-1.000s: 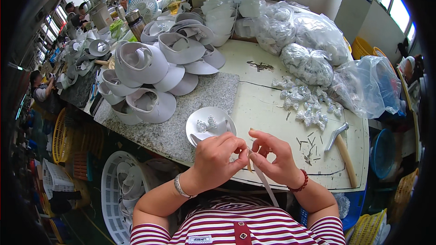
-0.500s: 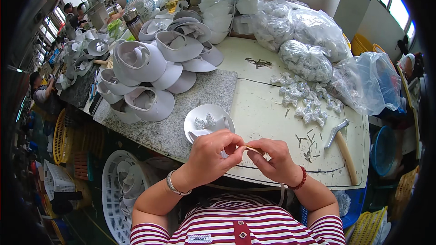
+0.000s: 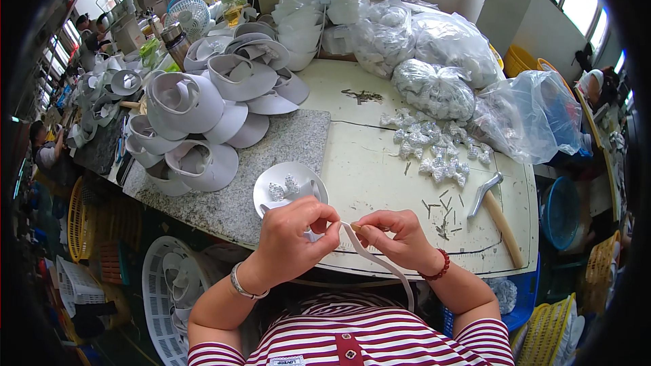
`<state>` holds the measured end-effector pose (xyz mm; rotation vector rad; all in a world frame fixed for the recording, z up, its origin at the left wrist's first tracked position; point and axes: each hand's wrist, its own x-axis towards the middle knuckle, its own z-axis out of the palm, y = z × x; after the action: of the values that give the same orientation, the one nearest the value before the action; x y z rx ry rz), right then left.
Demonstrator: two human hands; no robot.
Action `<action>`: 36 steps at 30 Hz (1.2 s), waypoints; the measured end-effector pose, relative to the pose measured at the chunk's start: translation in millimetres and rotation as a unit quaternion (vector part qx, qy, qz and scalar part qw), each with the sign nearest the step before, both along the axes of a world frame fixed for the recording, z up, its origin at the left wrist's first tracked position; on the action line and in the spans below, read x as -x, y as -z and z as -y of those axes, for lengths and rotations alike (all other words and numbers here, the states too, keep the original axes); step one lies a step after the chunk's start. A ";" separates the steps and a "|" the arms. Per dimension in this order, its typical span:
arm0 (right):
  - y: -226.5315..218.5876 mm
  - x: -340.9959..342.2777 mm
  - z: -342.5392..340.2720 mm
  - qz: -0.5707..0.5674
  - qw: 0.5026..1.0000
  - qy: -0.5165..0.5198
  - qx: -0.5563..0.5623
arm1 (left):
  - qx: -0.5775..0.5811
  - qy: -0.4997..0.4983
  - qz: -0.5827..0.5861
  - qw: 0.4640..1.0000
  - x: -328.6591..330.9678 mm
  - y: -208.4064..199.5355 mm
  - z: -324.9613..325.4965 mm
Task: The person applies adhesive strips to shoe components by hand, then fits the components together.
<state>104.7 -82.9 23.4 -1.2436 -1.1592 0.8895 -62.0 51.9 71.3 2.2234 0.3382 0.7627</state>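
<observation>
My left hand (image 3: 295,236) is closed in a pinch on a narrow white strap (image 3: 375,258), which curves down from the fingertips toward my striped shirt. Close beside it, my right hand (image 3: 399,236) pinches a small brownish-yellow piece (image 3: 356,228) at the strap's edge; its exact kind is too small to tell. Just beyond my left hand lies a white sun visor (image 3: 315,186) bearing a sparkly silver bow (image 3: 283,188). The left fingers hide part of this visor.
Stacked white visors (image 3: 203,112) stand on a granite slab (image 3: 285,137) at left. Loose silver bows (image 3: 441,149) lie before filled plastic bags (image 3: 434,88). A wooden-handled hammer (image 3: 498,220) rests at right by small metal strips (image 3: 444,213). A white basket (image 3: 152,298) stands below left.
My hands have drawn slightly apart, and the white strap now shows hanging between them. The view has shifted, so the table sits farther left in the picture.
</observation>
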 end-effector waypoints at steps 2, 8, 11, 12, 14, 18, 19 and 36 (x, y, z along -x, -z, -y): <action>0.0 -6.1 -2.3 0.034 0.998 -0.040 0.035 | 0.002 -0.005 0.005 1.000 -2.3 -0.7 -0.1; -9.7 1.6 -17.5 0.017 0.997 -0.063 -0.037 | -0.040 0.014 -0.072 0.997 -8.1 -7.9 -1.0; 1.3 2.6 -21.3 0.085 0.991 -0.050 -0.091 | -0.049 0.020 -0.077 0.996 -8.3 -7.4 -6.0; -3.5 1.3 -18.2 0.102 0.994 -0.033 -0.038 | 0.039 0.026 -0.104 0.994 -7.5 -6.3 -8.1; -0.1 0.1 -16.9 0.101 0.995 0.020 0.010 | 0.226 0.015 -0.096 0.969 -9.4 -1.9 -10.5; 8.4 -4.2 -15.4 -0.029 0.998 0.024 0.059 | -0.063 -0.155 -0.169 0.971 -24.4 3.5 -39.3; 12.2 -5.2 -15.9 -0.027 0.998 0.022 0.061 | -0.061 -0.156 -0.167 0.972 -32.2 5.5 -47.9; 8.2 3.6 -8.9 0.311 0.947 0.083 0.015 | -0.106 -0.099 -0.384 0.912 -36.2 6.8 -74.3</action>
<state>101.1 -74.0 15.2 -1.6845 -1.5011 0.3886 -25.7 126.1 64.6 2.6522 0.9052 -0.0305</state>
